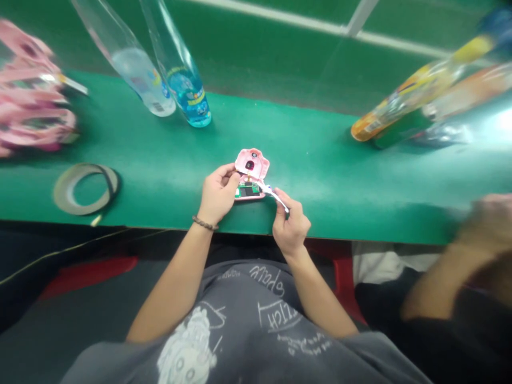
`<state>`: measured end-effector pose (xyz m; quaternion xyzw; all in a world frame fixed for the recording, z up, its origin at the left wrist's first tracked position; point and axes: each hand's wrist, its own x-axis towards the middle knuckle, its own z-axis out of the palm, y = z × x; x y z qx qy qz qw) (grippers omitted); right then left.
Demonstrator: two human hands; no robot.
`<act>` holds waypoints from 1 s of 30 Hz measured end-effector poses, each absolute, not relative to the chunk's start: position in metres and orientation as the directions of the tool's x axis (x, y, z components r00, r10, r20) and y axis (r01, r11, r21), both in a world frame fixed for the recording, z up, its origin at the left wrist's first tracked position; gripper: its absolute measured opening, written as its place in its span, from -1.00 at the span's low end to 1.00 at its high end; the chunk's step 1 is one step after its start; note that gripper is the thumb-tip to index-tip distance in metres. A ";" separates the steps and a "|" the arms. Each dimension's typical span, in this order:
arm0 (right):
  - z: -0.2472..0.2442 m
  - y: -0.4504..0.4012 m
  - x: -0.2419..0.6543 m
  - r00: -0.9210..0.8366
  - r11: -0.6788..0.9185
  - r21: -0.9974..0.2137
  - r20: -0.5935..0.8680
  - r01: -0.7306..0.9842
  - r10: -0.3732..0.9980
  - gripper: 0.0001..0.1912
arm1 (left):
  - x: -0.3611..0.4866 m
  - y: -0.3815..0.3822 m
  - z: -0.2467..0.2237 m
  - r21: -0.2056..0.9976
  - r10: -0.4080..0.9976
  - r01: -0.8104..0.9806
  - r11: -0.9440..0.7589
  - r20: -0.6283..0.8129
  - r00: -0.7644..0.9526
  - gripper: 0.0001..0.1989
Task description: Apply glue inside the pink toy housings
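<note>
In the middle of the green table lies an opened pink toy camera (251, 162), its shell in two halves. A green circuit board (248, 190) shows in the lower half, and the upper half has a dark round opening. My left hand (219, 191) is closed on the left side of the toy camera, thumb at the edge near the board. A white strap-like strip (277, 198) runs from the camera's right side into my right hand (290, 221), which pinches it. Whether the strip is fixed to the shell is too small to tell.
A roll of tape (66, 192) lies left, with blurred pink plastic parts (38, 101) behind it. Two bottles (191, 98) stand at the back left; several bottles (384, 117) are at the back right. Another person's arm (448, 272) rests at the right edge.
</note>
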<state>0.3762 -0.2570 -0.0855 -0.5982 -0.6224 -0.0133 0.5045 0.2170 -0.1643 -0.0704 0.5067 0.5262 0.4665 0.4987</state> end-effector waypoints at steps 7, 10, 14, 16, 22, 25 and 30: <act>-0.085 -0.256 0.375 0.205 0.278 -0.577 0.633 0.768 0.746 -0.70 | 0.217 -0.164 -0.072 0.998 0.999 0.052 0.039 -0.040 0.014 -0.75; -0.085 -0.256 0.374 0.203 0.281 -0.567 0.643 0.774 0.738 -0.71 | 0.217 -0.164 -0.072 0.998 0.999 0.057 0.034 -0.034 0.002 -0.76; -0.086 -0.257 0.373 0.215 0.258 -0.572 0.629 0.779 0.747 -0.70 | 0.218 -0.165 -0.071 0.997 1.000 0.072 0.013 -0.012 -0.002 -0.76; -0.087 -0.257 0.373 0.224 0.247 -0.575 0.624 0.780 0.748 -0.70 | 0.218 -0.165 -0.071 0.998 1.000 0.064 0.015 -0.015 0.000 -0.76; -0.084 -0.256 0.373 0.226 0.236 -0.547 0.646 0.803 0.729 -0.72 | 0.219 -0.165 -0.071 0.997 1.000 0.073 0.019 -0.019 -0.001 -0.75; -0.084 -0.255 0.373 0.227 0.243 -0.543 0.657 0.803 0.719 -0.73 | 0.218 -0.165 -0.071 0.997 1.000 0.075 0.012 -0.013 0.004 -0.76; -0.086 -0.255 0.372 0.231 0.254 -0.550 0.664 0.796 0.712 -0.72 | 0.218 -0.165 -0.071 0.996 1.000 0.087 0.004 -0.005 0.014 -0.76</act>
